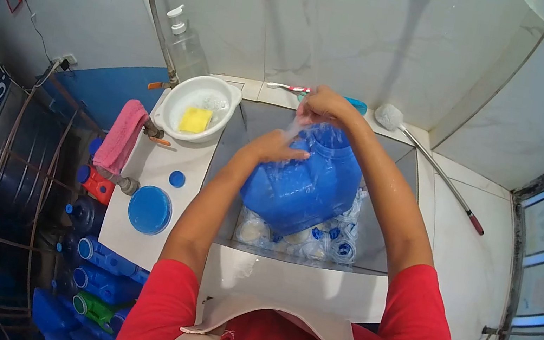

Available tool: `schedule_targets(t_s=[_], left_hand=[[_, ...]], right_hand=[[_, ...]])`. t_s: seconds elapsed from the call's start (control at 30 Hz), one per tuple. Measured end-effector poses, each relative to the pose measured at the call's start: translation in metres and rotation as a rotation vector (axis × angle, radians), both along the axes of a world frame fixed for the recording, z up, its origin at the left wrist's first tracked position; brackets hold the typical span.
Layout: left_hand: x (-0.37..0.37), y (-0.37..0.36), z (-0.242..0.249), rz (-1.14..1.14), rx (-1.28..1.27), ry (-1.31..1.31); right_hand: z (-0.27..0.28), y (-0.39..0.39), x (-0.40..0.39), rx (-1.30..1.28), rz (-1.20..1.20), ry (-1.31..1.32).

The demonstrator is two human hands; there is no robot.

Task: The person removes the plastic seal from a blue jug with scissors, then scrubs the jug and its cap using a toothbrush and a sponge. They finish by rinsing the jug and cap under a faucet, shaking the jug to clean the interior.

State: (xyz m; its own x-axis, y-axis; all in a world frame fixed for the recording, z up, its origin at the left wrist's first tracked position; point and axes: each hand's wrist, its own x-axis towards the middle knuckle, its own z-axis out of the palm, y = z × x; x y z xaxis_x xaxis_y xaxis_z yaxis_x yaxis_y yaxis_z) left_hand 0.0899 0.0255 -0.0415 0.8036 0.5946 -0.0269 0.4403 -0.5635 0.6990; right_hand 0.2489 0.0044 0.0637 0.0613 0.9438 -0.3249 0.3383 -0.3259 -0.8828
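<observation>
A large blue plastic water jug [301,189] lies tilted in the grey sink [376,254], its round mouth facing up and away from me. My left hand [274,147] grips the jug's upper left side, thumb stretched across it. Close by the mouth, my right hand [322,107] has its fingers curled together; what they hold, if anything, is hidden. Something clear and whitish, water or thin film, shows between the hands. Beneath the jug, several round white and blue items [343,249] sit in the sink.
On the left counter are a white basin [165,114] with a yellow sponge [195,120], a blue lid [150,210], a small blue cap [177,178] and a pink towel [119,135]. A pump bottle [188,50], toothbrush [288,88] and long-handled brush [430,159] border the sink.
</observation>
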Motion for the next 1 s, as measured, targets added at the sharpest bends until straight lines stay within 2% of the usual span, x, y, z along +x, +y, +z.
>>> schedule_targets(t_s=[0.13,0.17,0.23,0.3,0.37,0.43,0.47,0.53,0.57,0.63,0.67,0.7,0.73,0.8,0.87,0.9,0.97,1.0], left_hand=[[0.005,-0.005,0.013,-0.052,-0.049,0.008],[0.007,-0.007,0.012,-0.055,-0.045,0.007],[0.007,-0.013,-0.004,0.145,0.100,0.073],[0.004,-0.020,-0.032,0.214,0.063,0.014],[-0.004,-0.037,-0.038,0.302,0.023,-0.044],[-0.014,-0.058,-0.017,0.415,-0.424,-0.081],[-0.023,-0.060,-0.020,0.435,-0.417,-0.085],[-0.037,-0.057,-0.022,0.162,0.069,-0.126],[-0.051,-0.046,0.014,0.142,-0.141,0.020],[-0.078,0.002,0.018,0.478,0.363,-0.058],[-0.100,0.034,0.024,0.570,0.506,-0.051],[-0.119,0.062,0.029,0.777,0.696,-0.025],[-0.142,0.085,0.044,0.785,0.645,0.238],[-0.193,0.159,-0.010,0.857,1.047,0.348],[-0.209,0.156,-0.001,0.878,0.864,0.524],[-0.214,0.159,-0.001,0.871,0.879,0.510],[-0.216,0.163,-0.001,0.821,0.864,0.707],[-0.212,0.168,0.001,0.811,0.868,0.698]], right_hand=[[-0.005,0.002,0.004,0.005,-0.002,0.077],[-0.015,0.009,0.011,0.047,0.039,-0.027],[-0.031,0.013,0.017,0.095,0.079,-0.128],[-0.047,0.001,0.012,0.397,0.191,-0.657],[-0.069,-0.029,-0.003,0.341,0.514,-0.820],[-0.103,-0.061,-0.019,0.788,0.448,-1.096],[-0.100,-0.069,-0.026,0.829,0.420,-1.087],[-0.099,-0.077,-0.031,0.885,0.402,-1.078],[-0.101,-0.079,-0.028,0.935,0.394,-1.081],[-0.106,-0.081,-0.024,0.995,0.403,-1.104],[-0.107,-0.083,-0.025,1.002,0.400,-1.109],[-0.106,-0.086,-0.026,0.991,0.400,-1.120],[-0.103,-0.089,-0.027,0.979,0.397,-1.135],[-0.099,-0.093,-0.028,0.944,0.383,-1.160],[-0.096,-0.094,-0.025,0.930,0.415,-1.161],[-0.095,-0.094,-0.024,0.926,0.411,-1.163],[-0.095,-0.093,-0.022,0.937,0.389,-1.156],[-0.094,-0.093,-0.020,0.945,0.387,-1.138]])
